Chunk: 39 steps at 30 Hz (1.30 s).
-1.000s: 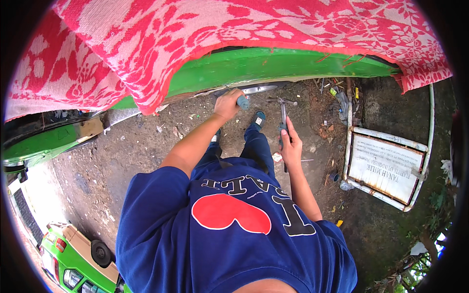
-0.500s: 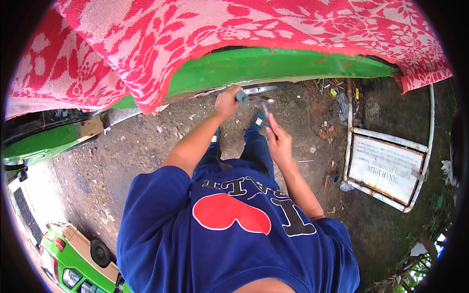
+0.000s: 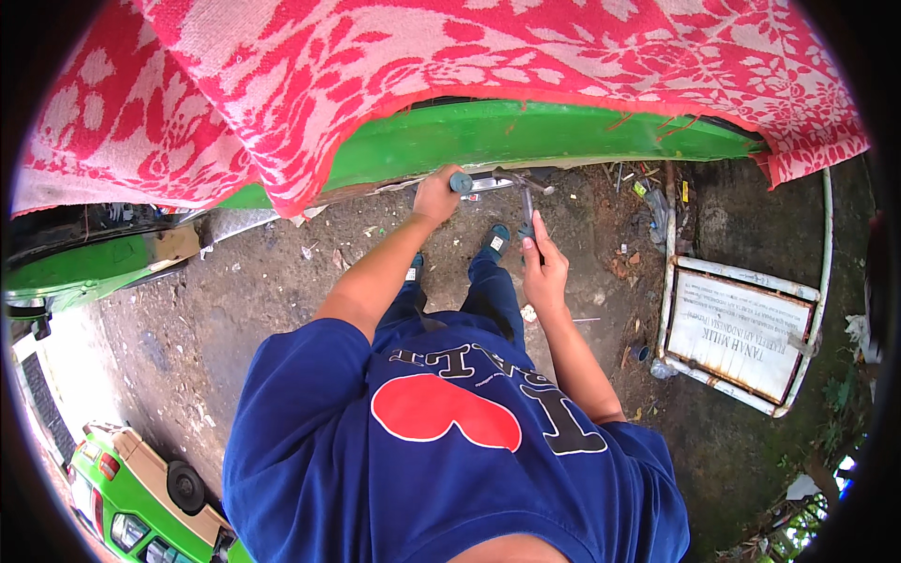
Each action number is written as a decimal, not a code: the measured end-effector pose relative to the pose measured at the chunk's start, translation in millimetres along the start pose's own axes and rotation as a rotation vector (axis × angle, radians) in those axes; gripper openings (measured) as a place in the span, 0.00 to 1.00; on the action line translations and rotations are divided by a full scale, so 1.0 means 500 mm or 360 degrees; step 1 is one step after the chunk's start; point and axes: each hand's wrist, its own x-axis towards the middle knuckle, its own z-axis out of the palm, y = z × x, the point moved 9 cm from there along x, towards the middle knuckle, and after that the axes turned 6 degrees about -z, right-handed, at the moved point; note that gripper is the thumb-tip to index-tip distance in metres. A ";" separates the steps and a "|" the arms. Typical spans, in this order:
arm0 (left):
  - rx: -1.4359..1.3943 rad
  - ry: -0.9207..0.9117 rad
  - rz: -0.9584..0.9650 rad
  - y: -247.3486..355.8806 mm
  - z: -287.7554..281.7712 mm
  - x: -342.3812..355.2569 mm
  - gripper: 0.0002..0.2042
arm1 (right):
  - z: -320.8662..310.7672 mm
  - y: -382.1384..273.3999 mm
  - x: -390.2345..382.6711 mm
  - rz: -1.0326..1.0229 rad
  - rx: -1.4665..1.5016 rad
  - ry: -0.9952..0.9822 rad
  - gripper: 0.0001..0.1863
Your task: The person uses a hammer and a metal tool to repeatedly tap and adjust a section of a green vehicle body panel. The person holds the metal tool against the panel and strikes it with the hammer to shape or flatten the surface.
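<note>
My left hand (image 3: 435,198) is closed round a stubby tool whose round, blue-grey end (image 3: 461,182) points up toward me; its working end is hidden. It is beside the lower edge of a green vehicle panel (image 3: 441,141). In my right hand (image 3: 545,270) is a hammer (image 3: 528,208), gripped by its dark handle. The metal hammer head is just right of the tool's end and apart from it. Behind both tools, a shiny metal wheel part (image 3: 488,185) shows low beneath the panel.
A red and white patterned cloth (image 3: 450,56) drapes over the vehicle ahead. On the right lies a white signboard in a rusty pipe frame (image 3: 737,330). My shoes (image 3: 496,242) stand on littered dirt ground. Another green car (image 3: 141,497) is at the lower left.
The hammer has swung from close beside the tool's round end to farther right and slightly ahead. My left hand has stayed in place with the tool.
</note>
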 end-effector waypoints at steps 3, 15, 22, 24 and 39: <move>0.0015 0.0037 -0.0058 -0.003 -0.005 0.021 0.10 | 0.052 -0.015 0.025 -0.0230 -0.0117 -0.0086 0.23; 0.0140 0.0076 -0.0460 -0.138 -0.026 -0.045 0.13 | 0.041 -0.013 0.004 -0.0170 -0.0123 -0.0075 0.23; -0.0101 -0.0170 0.0287 -0.034 -0.022 -0.103 0.17 | -0.003 0.005 -0.017 0.0212 0.0275 0.0067 0.24; -0.0082 -0.0181 0.0233 -0.021 -0.022 -0.102 0.19 | 0.000 0.011 -0.024 0.0171 0.0270 0.0101 0.24; -0.0100 -0.0207 0.0380 0.028 0.003 -0.056 0.18 | -0.026 0.042 -0.089 0.0369 0.0353 0.0190 0.24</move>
